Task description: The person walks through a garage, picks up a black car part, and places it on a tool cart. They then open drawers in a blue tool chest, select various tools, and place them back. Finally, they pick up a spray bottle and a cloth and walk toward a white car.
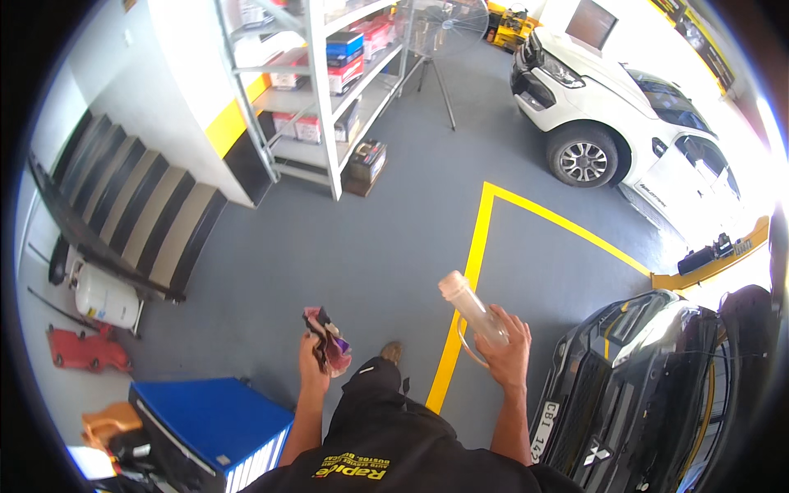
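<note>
My left hand [313,359] is raised in front of me and grips a crumpled, stained rag [329,337] with pink and dark patches. My right hand [508,352] holds a clear plastic tube-shaped container [471,306] that points up and to the left, with a thin clear hose looping below it. Both hands are held over the grey floor, apart from each other. My dark trouser leg and shoe [391,352] show between them.
A dark car front [633,394] with its hood up stands at lower right. A white vehicle [633,123] is parked at upper right beyond the yellow floor line [472,263]. Shelving with boxes [329,90], a pedestal fan [440,33], stairs [131,205], a white tank [103,297] and a blue tool cabinet [214,423] lie left.
</note>
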### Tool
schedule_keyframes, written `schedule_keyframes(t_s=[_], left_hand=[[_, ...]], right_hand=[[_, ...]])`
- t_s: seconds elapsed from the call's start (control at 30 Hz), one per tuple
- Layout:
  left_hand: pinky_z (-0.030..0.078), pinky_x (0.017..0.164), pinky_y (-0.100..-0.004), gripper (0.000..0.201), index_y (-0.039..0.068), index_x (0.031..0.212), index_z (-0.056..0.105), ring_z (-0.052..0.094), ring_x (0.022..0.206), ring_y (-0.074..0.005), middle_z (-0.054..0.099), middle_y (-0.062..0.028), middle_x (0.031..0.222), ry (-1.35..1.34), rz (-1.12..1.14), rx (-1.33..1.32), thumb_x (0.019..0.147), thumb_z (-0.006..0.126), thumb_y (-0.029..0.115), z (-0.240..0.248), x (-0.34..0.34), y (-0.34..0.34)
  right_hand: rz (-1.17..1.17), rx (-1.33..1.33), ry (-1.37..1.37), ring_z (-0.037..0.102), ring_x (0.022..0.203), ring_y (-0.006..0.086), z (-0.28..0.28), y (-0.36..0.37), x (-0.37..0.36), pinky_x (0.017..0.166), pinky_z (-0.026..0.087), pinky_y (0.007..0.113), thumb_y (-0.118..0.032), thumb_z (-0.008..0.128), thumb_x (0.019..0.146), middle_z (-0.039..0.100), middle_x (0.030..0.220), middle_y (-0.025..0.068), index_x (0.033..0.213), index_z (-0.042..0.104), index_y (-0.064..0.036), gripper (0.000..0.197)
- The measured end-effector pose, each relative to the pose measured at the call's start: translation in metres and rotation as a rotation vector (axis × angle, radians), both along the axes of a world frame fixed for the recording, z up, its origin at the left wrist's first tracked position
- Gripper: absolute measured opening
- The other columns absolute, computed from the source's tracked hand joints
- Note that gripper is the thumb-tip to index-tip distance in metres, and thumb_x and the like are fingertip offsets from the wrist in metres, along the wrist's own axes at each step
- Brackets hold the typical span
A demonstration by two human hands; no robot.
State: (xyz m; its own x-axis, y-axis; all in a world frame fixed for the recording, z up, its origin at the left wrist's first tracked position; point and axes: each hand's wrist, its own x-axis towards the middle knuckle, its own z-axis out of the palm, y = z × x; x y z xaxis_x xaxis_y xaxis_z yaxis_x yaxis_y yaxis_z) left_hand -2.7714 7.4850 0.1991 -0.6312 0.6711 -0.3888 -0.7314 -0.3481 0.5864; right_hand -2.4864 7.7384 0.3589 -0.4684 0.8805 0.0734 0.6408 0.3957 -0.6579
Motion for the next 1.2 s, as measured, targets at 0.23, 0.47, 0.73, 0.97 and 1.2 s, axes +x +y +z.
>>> schedule_keyframes(t_s=[0.23, 0.47, 0.73, 0.97, 1.2], left_hand=[[0.063, 0.076, -0.0452, 0.040, 0.012, 0.122, 0.064, 0.073, 0.086, -0.0259, 0.072, -0.0061, 0.106, 0.030, -0.332, 0.097, 0.106, 0.057, 0.047, 0.096, -0.118, 0.353], [0.059, 0.096, -0.0497, 0.046, 0.013, 0.138, 0.062, 0.070, 0.113, -0.0291, 0.069, -0.0102, 0.128, -0.066, -0.517, 0.260, 0.109, 0.049, 0.046, 0.065, -0.166, 0.651], [0.046, 0.112, -0.0554, 0.060, 0.017, 0.150, 0.054, 0.060, 0.131, -0.0326, 0.066, -0.0107, 0.138, -0.300, -0.435, 0.366, 0.107, 0.044, 0.059, 0.055, -0.243, 0.857], [0.056, 0.098, -0.0476, 0.050, 0.009, 0.142, 0.058, 0.068, 0.118, -0.0284, 0.068, -0.0126, 0.134, -0.236, -0.214, -0.026, 0.105, 0.058, 0.042, 0.002, -0.382, 1.057], [0.058, 0.095, -0.0419, 0.037, 0.000, 0.129, 0.064, 0.071, 0.108, -0.0270, 0.072, -0.0142, 0.124, -0.179, -0.309, -0.166, 0.101, 0.053, 0.022, -0.008, -0.490, 1.327]], right_hand=[[-0.295, 0.142, 0.013, 0.064, 0.113, 0.0289, 0.018, 0.205, -0.023, 0.115, 0.036, 0.050, -0.016, 0.082, 0.075, 0.070, 0.115, 0.0092, 0.135, 0.068, -0.0116, 0.062], [-0.487, 0.104, -0.065, 0.064, 0.114, 0.0295, -0.044, 0.444, -0.063, 0.119, 0.033, 0.052, -0.019, 0.081, 0.077, 0.068, 0.115, 0.0100, 0.136, 0.067, -0.0125, 0.060], [-0.324, 0.044, -0.094, 0.063, 0.113, 0.0316, -0.042, 0.768, -0.200, 0.116, 0.035, 0.051, -0.020, 0.080, 0.080, 0.068, 0.115, 0.0116, 0.137, 0.066, -0.0120, 0.059], [-0.231, 0.045, 0.025, 0.065, 0.111, 0.0312, -0.051, 1.055, -0.354, 0.110, 0.042, 0.050, -0.020, 0.080, 0.082, 0.069, 0.117, 0.0136, 0.136, 0.067, -0.0089, 0.057], [-0.276, 0.061, 0.127, 0.071, 0.106, 0.0316, -0.014, 1.299, -0.468, 0.094, 0.057, 0.045, -0.011, 0.081, 0.080, 0.072, 0.114, 0.0146, 0.135, 0.068, -0.0076, 0.057]])
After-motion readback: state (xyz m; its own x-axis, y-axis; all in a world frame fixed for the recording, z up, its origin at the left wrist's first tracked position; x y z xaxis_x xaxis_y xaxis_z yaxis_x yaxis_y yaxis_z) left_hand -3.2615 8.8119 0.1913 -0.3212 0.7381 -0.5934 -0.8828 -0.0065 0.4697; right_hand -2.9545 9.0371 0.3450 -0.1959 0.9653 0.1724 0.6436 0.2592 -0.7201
